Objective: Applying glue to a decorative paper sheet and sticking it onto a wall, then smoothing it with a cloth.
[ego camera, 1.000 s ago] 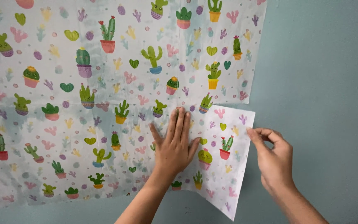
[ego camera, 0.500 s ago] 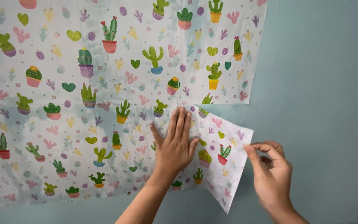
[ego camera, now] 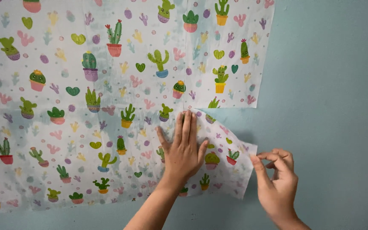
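Pale blue-green counter [ego camera: 329,85] lies bare to the right of the thin cactus-printed wrapping paper [ego camera: 107,106], whose lower right flap lifts and curls, the left hand [ego camera: 184,151] pressing flat with fingers spread while the right hand [ego camera: 277,183] pinches that flap's edge.

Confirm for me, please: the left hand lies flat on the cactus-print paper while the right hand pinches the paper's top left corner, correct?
Not quite. In the head view the right hand pinches the lower right flap of the cactus-print paper, not its top left corner. The left hand does lie flat on it.
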